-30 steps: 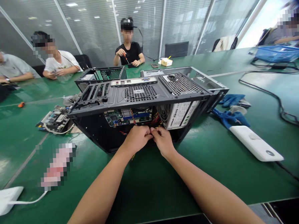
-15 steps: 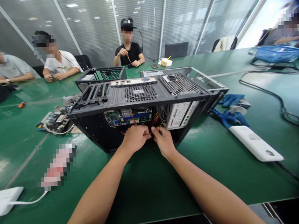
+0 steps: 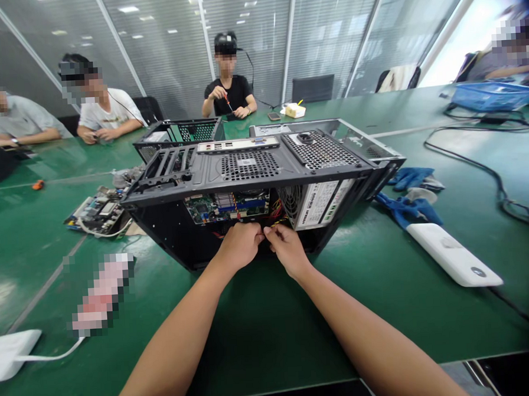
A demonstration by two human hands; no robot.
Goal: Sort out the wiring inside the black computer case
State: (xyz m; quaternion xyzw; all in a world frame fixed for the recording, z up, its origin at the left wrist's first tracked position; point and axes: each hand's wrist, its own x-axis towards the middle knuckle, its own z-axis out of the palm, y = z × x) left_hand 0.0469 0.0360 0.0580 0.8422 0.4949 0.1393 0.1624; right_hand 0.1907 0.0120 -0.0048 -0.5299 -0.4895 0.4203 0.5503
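A black computer case (image 3: 155, 233) stands in front of me with its open side toward me. Inside it are a green motherboard (image 3: 229, 207) and a power supply (image 3: 324, 203) with red and yellow wires beside it. At the mouth of the case, my left hand (image 3: 240, 245) is closed, its thumb and finger pinched together. Almost touching it, my right hand (image 3: 287, 248) pinches too. Between and behind the fingertips runs a thin yellow-and-black cable (image 3: 278, 222); its end is hidden by the fingers.
Loose circuit boards (image 3: 99, 212) lie left of the case. Another case frame (image 3: 194, 131) stands behind it. To the right are blue gloves (image 3: 413, 205), a white power bank (image 3: 453, 254) and a blue basket (image 3: 494, 96). Across the green table (image 3: 452, 312) sit several people.
My hands have drawn closer together, the right one shifting slightly left, so the short piece of cable between the fingertips is now covered. The case has stayed in place.
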